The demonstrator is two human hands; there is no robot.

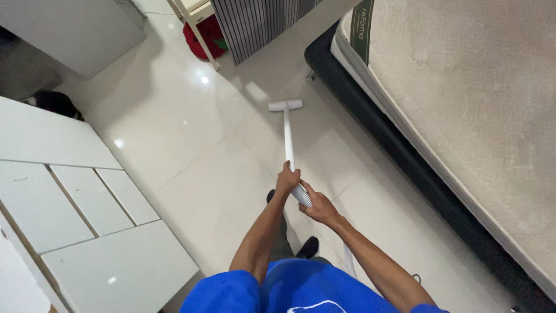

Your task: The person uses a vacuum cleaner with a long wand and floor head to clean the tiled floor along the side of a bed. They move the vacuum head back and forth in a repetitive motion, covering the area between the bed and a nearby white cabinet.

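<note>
Looking down from above, the biggest thing is the bed mattress, bare and cream, lying on a black bed frame. Beside the bed spreads the shiny white tile floor. Across the floor from the bed sit flat white cabinet tops. Far from the bed, at the top, hangs a striped grey cloth, and a red bag sits just beside it.

On the floor near the bed stands a long white cleaning wand. Its flat head rests on the tiles close to the bed frame, and the pole leans back toward the person so the head lies flat. A ribbed hose joins the wand's near end.

The left hand is higher on the pole, fingers wrapped tight around it, likely to steer. The right hand sits just behind, on the bed side, fingers closed around the ribbed hose end, likely to push. A dark foot shows below the hands.
</note>
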